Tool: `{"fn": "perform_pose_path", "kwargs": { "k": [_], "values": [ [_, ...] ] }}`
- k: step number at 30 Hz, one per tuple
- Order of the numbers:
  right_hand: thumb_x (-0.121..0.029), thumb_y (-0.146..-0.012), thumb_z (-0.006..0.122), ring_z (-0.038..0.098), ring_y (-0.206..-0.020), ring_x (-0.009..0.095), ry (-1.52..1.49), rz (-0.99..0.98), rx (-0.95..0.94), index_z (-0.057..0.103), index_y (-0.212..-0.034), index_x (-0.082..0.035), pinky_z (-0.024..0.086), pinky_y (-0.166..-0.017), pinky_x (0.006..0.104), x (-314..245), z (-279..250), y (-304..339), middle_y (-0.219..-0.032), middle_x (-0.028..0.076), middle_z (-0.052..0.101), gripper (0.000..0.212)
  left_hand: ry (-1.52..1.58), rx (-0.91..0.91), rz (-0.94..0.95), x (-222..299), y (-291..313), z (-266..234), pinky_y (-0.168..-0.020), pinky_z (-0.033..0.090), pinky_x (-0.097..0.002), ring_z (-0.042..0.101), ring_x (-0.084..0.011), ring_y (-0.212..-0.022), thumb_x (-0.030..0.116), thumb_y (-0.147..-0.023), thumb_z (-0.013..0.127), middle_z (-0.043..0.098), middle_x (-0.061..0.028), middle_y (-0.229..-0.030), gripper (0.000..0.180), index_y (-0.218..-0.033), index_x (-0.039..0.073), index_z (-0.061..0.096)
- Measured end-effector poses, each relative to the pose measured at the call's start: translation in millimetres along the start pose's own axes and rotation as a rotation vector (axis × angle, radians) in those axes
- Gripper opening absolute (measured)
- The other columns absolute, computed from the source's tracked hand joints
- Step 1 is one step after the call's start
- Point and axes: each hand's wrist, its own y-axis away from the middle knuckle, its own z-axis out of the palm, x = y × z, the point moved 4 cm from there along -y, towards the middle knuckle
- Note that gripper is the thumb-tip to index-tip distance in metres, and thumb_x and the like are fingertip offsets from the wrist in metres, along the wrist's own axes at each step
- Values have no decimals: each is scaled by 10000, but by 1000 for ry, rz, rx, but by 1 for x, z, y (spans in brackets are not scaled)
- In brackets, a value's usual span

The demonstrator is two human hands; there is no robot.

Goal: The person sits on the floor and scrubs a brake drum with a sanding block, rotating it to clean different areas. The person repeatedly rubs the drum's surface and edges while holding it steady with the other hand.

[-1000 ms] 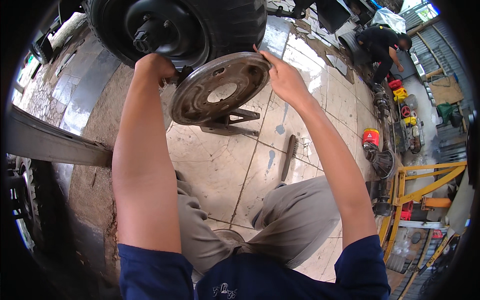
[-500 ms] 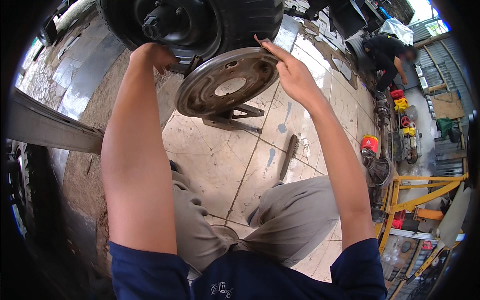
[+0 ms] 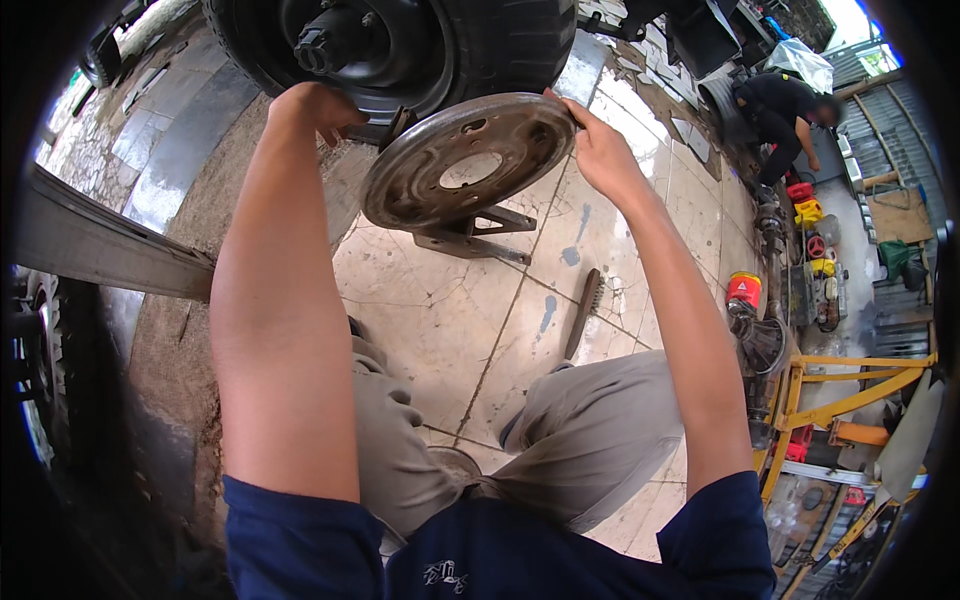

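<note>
Head view: left hand (image 3: 325, 112), loosely curled (contents, if any, cannot be told), stands apart from the dark bracket (image 3: 398, 124) it overlapped a second ago; right hand (image 3: 605, 156) pinches the round metal plate (image 3: 515, 157) by its right rim, tilted before the tyre (image 3: 505, 60), apparently the only hold. Red can (image 3: 744, 290) carries a label, navy shirt (image 3: 500, 555) a white emblem.
</note>
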Motion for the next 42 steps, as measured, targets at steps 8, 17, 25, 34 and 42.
{"fn": "perform_pose_path", "kwargs": {
  "k": [8, 17, 25, 34, 42],
  "values": [
    [13, -973, 312, 464, -1378, 278, -75, -201, -20, 409, -1512, -186, 332, -1166, 371, -1, -5, 9, -1471, 152, 499, 583, 3, -32, 14, 2, -5, 2, -988, 507, -436, 610, -243, -1227, 502, -957, 485, 559, -90, -1420, 599, -1455, 170, 466],
    [1, -975, 321, 494, -1348, 291, -31, -128, 8, 445, -1486, -165, 355, -1159, 382, -2, -1, 5, -1446, 159, 521, 551, 1, -2, 3, 1, 0, 5, -969, 515, -445, 612, -260, -1222, 518, -934, 522, 566, -120, -1409, 626, -1429, 135, 493],
    [-15, -947, 339, 586, -1223, 316, -120, -128, 35, 494, -1432, -95, 437, -1076, 392, 4, 8, -4, -1322, 181, 609, 516, 85, 15, 20, -13, 1, 2, -966, 517, -479, 615, -275, -1215, 549, -922, 536, 581, -145, -1384, 638, -1415, 145, 511],
    [2, -937, 322, 569, -1263, 301, -138, -330, 151, 509, -1426, -161, 424, -1109, 397, -5, 5, 2, -1348, 161, 600, 548, 116, 2, -15, -21, -6, 5, -1005, 478, -512, 606, -301, -1219, 581, -912, 536, 552, -147, -1417, 690, -1463, 171, 464],
    [-29, -941, 357, 629, -1145, 324, -118, -395, 267, 514, -1417, -143, 478, -1037, 426, -8, 13, 14, -1239, 156, 659, 514, 130, 6, 18, -22, -3, 3, -983, 499, -483, 620, -277, -1205, 581, -923, 552, 584, -134, -1384, 695, -1453, 138, 468]
  ]
}}
